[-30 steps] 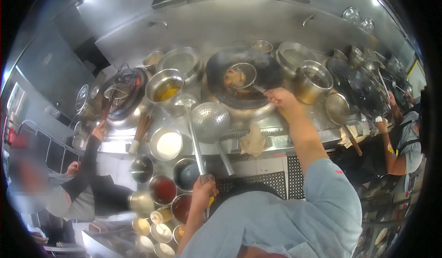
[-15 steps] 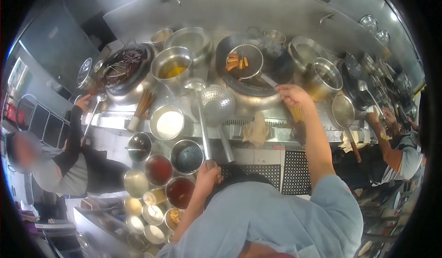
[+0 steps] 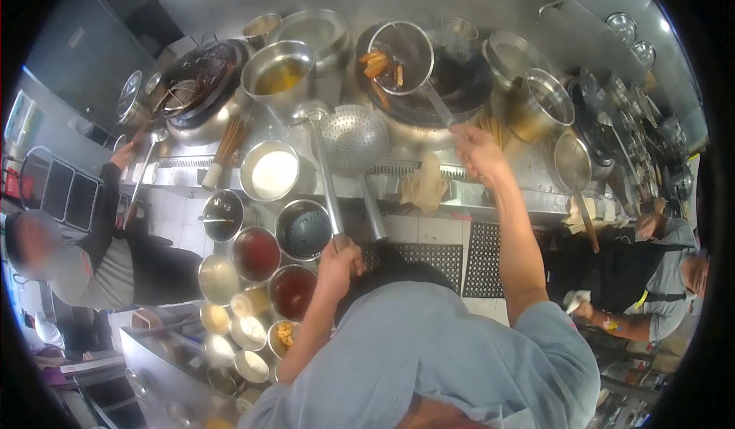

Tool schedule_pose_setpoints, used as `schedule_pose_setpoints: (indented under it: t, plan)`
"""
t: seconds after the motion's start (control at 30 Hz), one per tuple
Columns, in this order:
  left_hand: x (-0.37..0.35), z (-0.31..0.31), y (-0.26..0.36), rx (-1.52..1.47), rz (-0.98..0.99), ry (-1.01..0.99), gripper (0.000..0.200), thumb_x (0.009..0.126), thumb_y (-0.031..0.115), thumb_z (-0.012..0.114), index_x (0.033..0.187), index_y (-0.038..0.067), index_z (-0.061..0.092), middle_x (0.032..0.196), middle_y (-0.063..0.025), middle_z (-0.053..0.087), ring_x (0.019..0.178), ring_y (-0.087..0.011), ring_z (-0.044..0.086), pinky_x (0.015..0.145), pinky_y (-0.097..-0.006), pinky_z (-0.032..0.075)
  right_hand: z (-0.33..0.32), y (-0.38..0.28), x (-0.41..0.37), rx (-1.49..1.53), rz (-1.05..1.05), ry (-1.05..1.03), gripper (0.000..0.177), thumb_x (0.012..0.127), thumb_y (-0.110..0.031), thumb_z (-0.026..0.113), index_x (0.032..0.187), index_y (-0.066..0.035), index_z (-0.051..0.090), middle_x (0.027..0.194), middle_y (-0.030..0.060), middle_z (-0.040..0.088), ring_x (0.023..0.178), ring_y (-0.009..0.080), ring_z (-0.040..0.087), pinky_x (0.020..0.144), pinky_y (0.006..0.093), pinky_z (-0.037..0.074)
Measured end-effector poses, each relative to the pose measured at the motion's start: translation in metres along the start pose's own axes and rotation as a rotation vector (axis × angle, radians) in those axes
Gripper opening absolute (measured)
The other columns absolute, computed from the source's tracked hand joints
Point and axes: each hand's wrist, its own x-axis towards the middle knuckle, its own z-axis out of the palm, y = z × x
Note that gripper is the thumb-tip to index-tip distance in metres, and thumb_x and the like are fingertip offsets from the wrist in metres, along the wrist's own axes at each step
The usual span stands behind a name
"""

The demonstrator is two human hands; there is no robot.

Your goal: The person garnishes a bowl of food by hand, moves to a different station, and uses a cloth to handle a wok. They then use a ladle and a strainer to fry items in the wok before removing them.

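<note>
My right hand [image 3: 482, 153] grips the handle of a round mesh strainer [image 3: 417, 54], which is tilted over the left part of a dark wok [image 3: 459, 96]. Brown fried pieces [image 3: 374, 63] sit at the strainer's left side, and some hang at or past its rim. My left hand [image 3: 339, 264] is closed round the handle of a long metal ladle [image 3: 323, 161]. The ladle's bowl rests near a pot of yellow oil [image 3: 277, 73]. Beside it lies a perforated skimmer [image 3: 354, 138] with its handle toward me.
Bowls of red sauce [image 3: 257, 254], white liquid [image 3: 274, 175] and dark liquid [image 3: 303, 230] stand left of my left arm. A co-worker [image 3: 92, 264] is by another wok [image 3: 200, 84] at left; another person [image 3: 658, 276] is at right. A cloth [image 3: 424, 184] hangs at the counter edge.
The strainer has moved up and left and tipped, and the brown pieces have shifted to its left rim. My left hand has risen slightly. The person at right has changed posture.
</note>
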Motion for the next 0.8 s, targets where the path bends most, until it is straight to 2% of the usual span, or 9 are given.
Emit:
schedule_pose_setpoints:
  t: [0.27,0.3,0.33,0.37,0.47,0.57,0.67,0.73,0.8]
  plan:
    - [0.011,-0.009,0.002,0.044,0.033,0.000,0.016,0.077,0.007,0.059,0.087,0.003,0.047,0.063,-0.0064,0.050,0.048,-0.0163,0.048,0.051,-0.0300,0.044,0.016,0.007,-0.025,-0.207,-0.002,-0.018,0.037,0.091,-0.012,0.050,0.127,-0.003,0.054,0.071,0.0017,0.054,0.049,0.0089,0.047,0.040,0.0243,0.036]
    - [0.010,-0.009,0.001,0.046,0.030,0.006,0.016,0.077,0.007,0.059,0.087,0.003,0.047,0.063,-0.0063,0.050,0.049,-0.0161,0.048,0.051,-0.0301,0.044,0.028,0.012,-0.027,-0.356,0.018,0.045,0.037,0.090,-0.013,0.050,0.127,-0.006,0.056,0.073,0.0061,0.058,0.055,0.0123,0.052,0.048,0.0283,0.043]
    - [0.013,-0.010,0.000,0.060,0.033,0.000,0.015,0.077,0.007,0.059,0.087,0.003,0.047,0.063,-0.0062,0.050,0.049,-0.0161,0.048,0.050,-0.0301,0.044,0.033,0.040,-0.015,-0.558,-0.190,0.055,0.038,0.088,-0.011,0.052,0.126,-0.008,0.056,0.080,0.0167,0.064,0.068,0.0249,0.062,0.063,0.0370,0.050]
    - [0.016,-0.012,-0.002,0.073,0.034,-0.004,0.015,0.077,0.007,0.058,0.086,0.003,0.048,0.063,-0.0061,0.050,0.049,-0.0161,0.048,0.050,-0.0302,0.044,0.044,0.050,-0.015,-0.709,-0.405,0.101,0.039,0.085,-0.007,0.052,0.124,-0.005,0.056,0.092,0.0285,0.064,0.086,0.0391,0.064,0.080,0.0444,0.050]
    - [0.017,-0.013,-0.008,0.116,0.021,0.010,0.013,0.079,0.008,0.057,0.087,0.004,0.048,0.062,-0.0058,0.050,0.050,-0.0163,0.049,0.050,-0.0300,0.044,0.072,0.064,-0.003,-0.922,-0.264,0.056,0.040,0.082,-0.004,0.051,0.121,-0.004,0.057,0.099,0.0310,0.062,0.098,0.0446,0.060,0.085,0.0477,0.047]
    - [0.019,-0.012,-0.008,0.157,0.007,0.029,0.013,0.079,0.008,0.057,0.087,0.005,0.048,0.063,-0.0051,0.050,0.050,-0.0160,0.050,0.050,-0.0294,0.044,0.067,0.056,0.000,-0.935,-0.402,0.125,0.042,0.081,-0.002,0.050,0.122,-0.003,0.055,0.098,0.0299,0.063,0.098,0.0430,0.061,0.085,0.0471,0.048]
    - [0.019,-0.018,-0.015,0.132,-0.017,0.021,0.013,0.079,0.007,0.057,0.088,0.005,0.049,0.064,-0.0043,0.049,0.051,-0.0154,0.049,0.050,-0.0289,0.043,0.034,0.014,-0.004,-0.849,-0.299,0.219,0.040,0.081,-0.004,0.051,0.121,-0.004,0.058,0.100,0.0288,0.063,0.098,0.0428,0.060,0.087,0.0458,0.048]
    - [0.017,-0.019,-0.016,0.128,-0.033,0.019,0.013,0.079,0.007,0.056,0.089,0.004,0.049,0.065,-0.0037,0.049,0.052,-0.0149,0.048,0.050,-0.0284,0.042,-0.008,0.011,0.008,-0.715,-0.511,0.342,0.037,0.082,-0.008,0.052,0.118,-0.005,0.061,0.098,0.0279,0.065,0.090,0.0410,0.064,0.082,0.0445,0.051]
    - [0.008,-0.016,-0.011,0.147,-0.056,0.049,0.013,0.078,0.007,0.056,0.089,0.004,0.049,0.066,-0.0033,0.048,0.053,-0.0143,0.048,0.050,-0.0279,0.042,-0.066,0.027,0.044,-0.827,-0.527,0.463,0.035,0.084,-0.009,0.050,0.116,-0.005,0.063,0.096,0.0258,0.066,0.078,0.0358,0.068,0.074,0.0412,0.053]
